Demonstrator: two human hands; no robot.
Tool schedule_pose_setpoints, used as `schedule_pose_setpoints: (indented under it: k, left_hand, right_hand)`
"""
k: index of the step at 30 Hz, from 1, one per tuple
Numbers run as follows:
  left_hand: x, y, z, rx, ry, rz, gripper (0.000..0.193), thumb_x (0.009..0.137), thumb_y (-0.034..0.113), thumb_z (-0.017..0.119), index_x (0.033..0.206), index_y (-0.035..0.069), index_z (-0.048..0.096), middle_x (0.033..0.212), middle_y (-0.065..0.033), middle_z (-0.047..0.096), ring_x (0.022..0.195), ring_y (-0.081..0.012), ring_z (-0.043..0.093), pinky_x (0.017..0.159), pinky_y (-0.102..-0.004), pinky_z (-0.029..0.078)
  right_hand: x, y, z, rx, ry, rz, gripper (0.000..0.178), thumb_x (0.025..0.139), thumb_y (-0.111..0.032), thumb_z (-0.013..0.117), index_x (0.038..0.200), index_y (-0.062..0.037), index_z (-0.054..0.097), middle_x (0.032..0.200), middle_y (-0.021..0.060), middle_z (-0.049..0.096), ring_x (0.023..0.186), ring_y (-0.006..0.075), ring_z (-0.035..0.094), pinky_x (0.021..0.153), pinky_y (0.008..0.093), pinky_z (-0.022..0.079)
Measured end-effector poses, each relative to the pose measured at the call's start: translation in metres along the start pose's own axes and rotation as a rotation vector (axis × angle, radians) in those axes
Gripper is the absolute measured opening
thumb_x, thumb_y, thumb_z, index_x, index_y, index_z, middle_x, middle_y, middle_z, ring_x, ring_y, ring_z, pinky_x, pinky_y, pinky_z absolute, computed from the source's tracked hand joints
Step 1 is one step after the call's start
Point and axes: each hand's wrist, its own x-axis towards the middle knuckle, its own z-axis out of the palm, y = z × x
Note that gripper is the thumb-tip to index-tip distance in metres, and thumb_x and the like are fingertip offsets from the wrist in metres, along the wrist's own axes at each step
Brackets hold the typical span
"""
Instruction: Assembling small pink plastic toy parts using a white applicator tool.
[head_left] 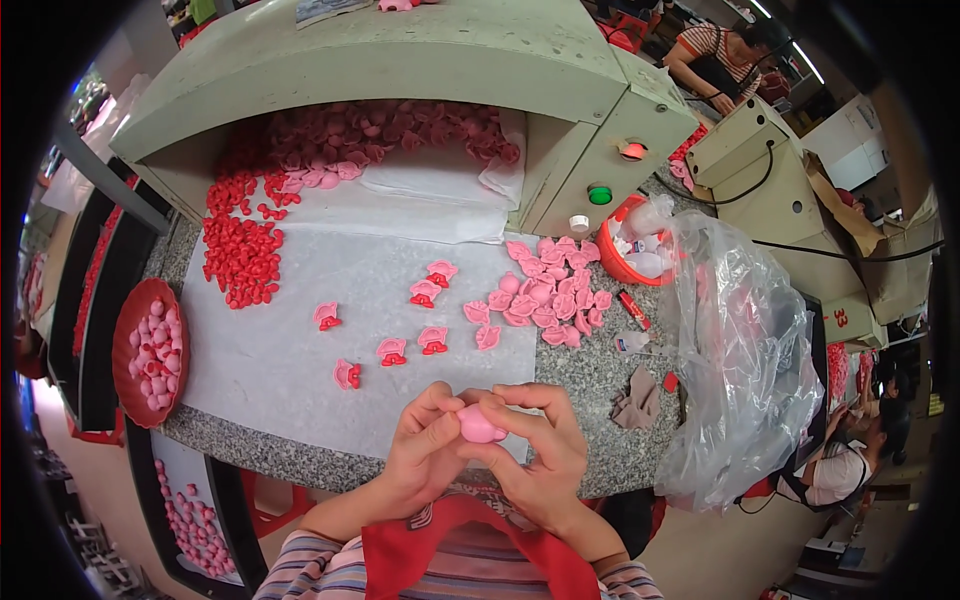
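Note:
A small rounded pink plastic piece (480, 425) is held in front of my body, over the table's near edge. My left hand (422, 446) pinches it from the left with thumb and fingers. From the right, my right hand (545, 448) grips the same piece, its fingertips curled around it. The piece's underside is hidden by my fingers. Beyond my hands, several pink pieces with red parts attached (392, 352) lie spread over a white sheet (270, 345). Loose pink shell-like pieces (545, 290) form a pile to the right, and small red parts (240, 262) are heaped at the left.
A pale green machine housing (380, 65) with an arched opening full of pink pieces stands at the back. A red bowl (122, 350) of pink parts sits left. Rightward are a red bucket (612, 262), small bottle (632, 342), brown cloth (636, 398) and clear plastic bag (740, 370). Other people sit farther off.

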Motion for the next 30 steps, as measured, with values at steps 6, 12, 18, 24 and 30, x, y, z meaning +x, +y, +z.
schedule_pose_setpoints:
  k: [6, 12, 18, 24, 30]
  left_hand:
    - [0.001, -0.002, -0.003, -0.062, -0.017, -0.034, 0.008, 0.088, 0.014, 0.054, 0.096, 0.012, 0.054, 0.111, -0.0148, 0.053, 0.095, -0.0234, 0.055, 0.08, -0.0346, 0.047]
    - [0.002, 0.008, -0.001, 0.067, 0.034, -0.042, 0.019, 0.085, 0.013, 0.058, 0.102, 0.008, 0.052, 0.111, -0.0138, 0.055, 0.101, -0.021, 0.055, 0.084, -0.0327, 0.046]
    - [0.001, 0.014, -0.01, 0.267, -0.079, -0.03, 0.033, 0.076, 0.005, 0.067, 0.105, 0.006, 0.051, 0.109, -0.0127, 0.056, 0.098, -0.0217, 0.057, 0.085, -0.0332, 0.046]
    - [0.004, 0.01, -0.003, 0.121, -0.073, 0.048, 0.025, 0.074, 0.007, 0.069, 0.097, 0.007, 0.059, 0.098, -0.0121, 0.057, 0.093, -0.024, 0.058, 0.098, -0.0424, 0.038]
    - [0.006, 0.01, -0.01, 0.123, -0.184, 0.121, 0.025, 0.071, 0.005, 0.069, 0.095, 0.007, 0.06, 0.1, -0.0159, 0.057, 0.093, -0.0265, 0.059, 0.1, -0.0496, 0.033]
  right_hand:
    - [0.001, 0.001, 0.0, -0.027, 0.009, -0.019, 0.038, 0.059, -0.006, 0.078, 0.094, -0.0056, 0.064, 0.097, 0.0096, 0.056, 0.088, 0.0226, 0.057, 0.073, 0.0298, 0.048]
    - [0.007, 0.0, -0.008, 0.005, -0.059, 0.015, 0.035, 0.06, -0.006, 0.077, 0.092, -0.0057, 0.065, 0.096, 0.0083, 0.056, 0.087, 0.0208, 0.057, 0.072, 0.0292, 0.048]
    - [0.016, -0.005, -0.011, 0.034, -0.174, 0.003, 0.032, 0.059, -0.009, 0.079, 0.088, -0.0057, 0.065, 0.095, 0.0076, 0.056, 0.087, 0.0206, 0.056, 0.072, 0.0291, 0.046]
    - [0.004, -0.004, -0.008, 0.108, -0.018, 0.059, 0.032, 0.055, -0.009, 0.082, 0.079, -0.0058, 0.061, 0.087, 0.0064, 0.051, 0.08, 0.0169, 0.051, 0.068, 0.0276, 0.043]
    - [0.003, -0.001, -0.011, 0.21, -0.047, 0.101, 0.027, 0.057, -0.005, 0.08, 0.077, -0.0052, 0.061, 0.086, 0.0055, 0.051, 0.076, 0.0141, 0.05, 0.066, 0.0252, 0.042]
